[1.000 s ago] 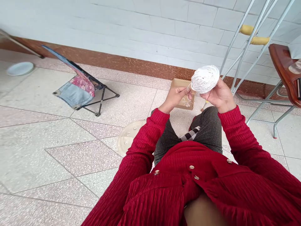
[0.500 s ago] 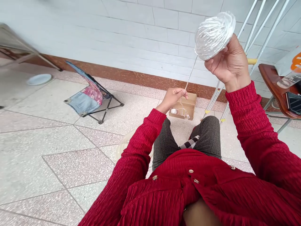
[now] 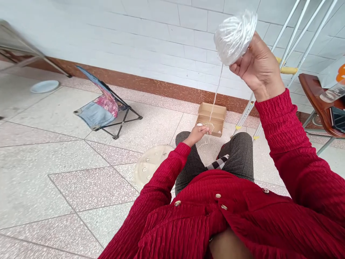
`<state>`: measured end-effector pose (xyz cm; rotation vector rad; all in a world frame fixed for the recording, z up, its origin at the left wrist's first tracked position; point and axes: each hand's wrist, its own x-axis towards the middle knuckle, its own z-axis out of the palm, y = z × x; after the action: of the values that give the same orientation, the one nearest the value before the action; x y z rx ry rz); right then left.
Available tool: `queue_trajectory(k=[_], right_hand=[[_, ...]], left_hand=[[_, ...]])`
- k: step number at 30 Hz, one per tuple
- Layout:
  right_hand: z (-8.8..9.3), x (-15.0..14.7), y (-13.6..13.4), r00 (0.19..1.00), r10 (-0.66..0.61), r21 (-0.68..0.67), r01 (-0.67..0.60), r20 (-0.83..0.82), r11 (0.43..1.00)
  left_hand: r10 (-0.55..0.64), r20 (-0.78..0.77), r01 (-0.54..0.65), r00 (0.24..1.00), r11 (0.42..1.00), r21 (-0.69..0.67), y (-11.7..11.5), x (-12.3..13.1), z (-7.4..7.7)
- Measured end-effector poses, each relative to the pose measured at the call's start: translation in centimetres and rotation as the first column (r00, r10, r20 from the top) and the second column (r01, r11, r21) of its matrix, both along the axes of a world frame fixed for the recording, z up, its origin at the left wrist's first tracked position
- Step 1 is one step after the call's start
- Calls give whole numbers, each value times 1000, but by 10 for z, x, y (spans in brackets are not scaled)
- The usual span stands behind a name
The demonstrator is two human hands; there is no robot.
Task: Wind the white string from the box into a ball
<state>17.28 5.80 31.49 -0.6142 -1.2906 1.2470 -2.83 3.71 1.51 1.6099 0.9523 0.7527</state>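
Note:
My right hand [image 3: 256, 68] is raised high and closed round a white ball of string [image 3: 234, 36]. A single strand of string [image 3: 215, 95] runs down from the ball to my left hand [image 3: 198, 133], which pinches it low over my left knee. Just beyond that hand an open cardboard box [image 3: 211, 117] lies on the floor with some loose string in it. I sit in a red buttoned top and grey trousers.
A pale round tray [image 3: 149, 165] with small items lies on the tiled floor by my left leg. A folding low chair [image 3: 104, 106] stands to the left, a white plate [image 3: 44, 86] beyond it. Metal frame legs [image 3: 291, 43] and a brown table [image 3: 320, 97] stand on the right.
My right hand rose from knee level to high up with the ball. My left hand dropped towards my knee, drawing out a longer strand of string.

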Motion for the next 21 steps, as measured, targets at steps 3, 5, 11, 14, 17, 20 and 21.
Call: queue_trajectory(k=[3, 5, 11, 14, 17, 20, 21], right_hand=[[-5, -8, -4, 1000, 12, -19, -12, 9, 1000], [-23, -13, -10, 1000, 22, -100, -20, 19, 995], [-96, -18, -14, 993, 82, -253, -59, 81, 966], [-119, -23, -13, 990, 108, -320, -73, 92, 945], [-134, -26, -14, 987, 106, -353, -56, 123, 934], [-142, -22, -15, 983, 53, -337, 11, 178, 941], [-144, -20, -14, 980, 26, -330, 42, 199, 943]], left_hand=[[44, -23, -45, 999, 998, -54, 2, 5, -10], [143, -20, -144, 989, 990, -13, 8, -1, -7], [349, 218, -402, 912, 867, 296, 40, -20, 49], [234, 328, -342, 915, 881, 326, 45, -2, 76], [257, 299, -326, 919, 922, 210, 37, 18, 78], [181, 189, -207, 965, 970, 130, 20, 22, 62], [142, 155, -162, 978, 979, 122, 13, 20, 57]])
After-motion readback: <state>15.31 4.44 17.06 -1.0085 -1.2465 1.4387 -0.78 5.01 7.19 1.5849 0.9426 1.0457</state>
